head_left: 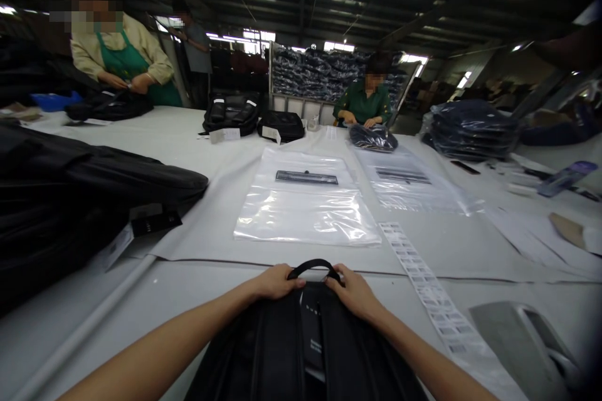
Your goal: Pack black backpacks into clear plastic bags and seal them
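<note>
Black, softly shiny fabric makes up the bag at the near edge of the bench, right in front of the person, its top loop handle arching up between two bare hands. The left hand has its thumb and fingers pinched on the bag's top edge at one foot of the loop, and the right hand grips at the other foot. Down the bag's front hangs a black tag; I can make out "bug" in spaced pale letters, while the smaller lines beneath are too blurred to read. Off to the left, more black bags lie heaped, one with a dark tag whose pale lettering I can't read. Beyond the hands, a clear plastic bag lies flat, bearing a dark printed block, its text too small; another clear bag lies beside it. To the right runs a long strip of white labels, rows of tiny print and what look like barcodes, near a grey device
</note>
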### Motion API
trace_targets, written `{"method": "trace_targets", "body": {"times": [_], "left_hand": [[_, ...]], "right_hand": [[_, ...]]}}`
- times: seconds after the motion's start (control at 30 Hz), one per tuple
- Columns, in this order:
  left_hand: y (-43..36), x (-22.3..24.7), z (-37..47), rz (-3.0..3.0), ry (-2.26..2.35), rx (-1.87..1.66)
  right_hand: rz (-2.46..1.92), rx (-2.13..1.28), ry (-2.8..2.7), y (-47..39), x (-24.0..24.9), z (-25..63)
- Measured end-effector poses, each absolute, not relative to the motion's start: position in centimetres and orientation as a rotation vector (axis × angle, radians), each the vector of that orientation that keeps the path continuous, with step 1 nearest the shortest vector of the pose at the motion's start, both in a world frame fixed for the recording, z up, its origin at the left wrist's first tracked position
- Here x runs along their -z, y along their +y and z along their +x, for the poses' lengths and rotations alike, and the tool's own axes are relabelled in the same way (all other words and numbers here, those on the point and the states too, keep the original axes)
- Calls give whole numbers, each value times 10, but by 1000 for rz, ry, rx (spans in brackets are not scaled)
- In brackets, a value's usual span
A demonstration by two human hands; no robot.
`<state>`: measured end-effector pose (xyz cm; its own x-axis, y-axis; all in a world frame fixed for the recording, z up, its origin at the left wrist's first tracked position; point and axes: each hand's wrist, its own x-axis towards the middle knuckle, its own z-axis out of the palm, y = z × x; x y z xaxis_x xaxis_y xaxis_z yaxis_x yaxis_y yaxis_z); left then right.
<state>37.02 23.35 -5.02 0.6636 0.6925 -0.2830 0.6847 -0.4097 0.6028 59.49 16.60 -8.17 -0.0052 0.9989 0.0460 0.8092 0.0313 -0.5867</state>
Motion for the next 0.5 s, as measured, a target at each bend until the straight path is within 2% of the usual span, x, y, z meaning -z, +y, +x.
{"method": "trace_targets", "body": {"times": [0.17, 0.33, 0.43, 0.5], "left_hand": [[234, 53, 370, 2162, 1060, -46], [231, 24, 360, 2148, 1096, -36], [201, 0, 350, 2375, 1187, -343], [170, 1, 347, 2618, 1047, -464]], "right_hand": [[-1600, -266, -1711, 153, 66, 597], [-1518, -10, -1921, 136, 113, 564], [-1483, 64, -1865, 130, 134, 552], [-1416, 29, -1814, 128, 132, 553]]}}
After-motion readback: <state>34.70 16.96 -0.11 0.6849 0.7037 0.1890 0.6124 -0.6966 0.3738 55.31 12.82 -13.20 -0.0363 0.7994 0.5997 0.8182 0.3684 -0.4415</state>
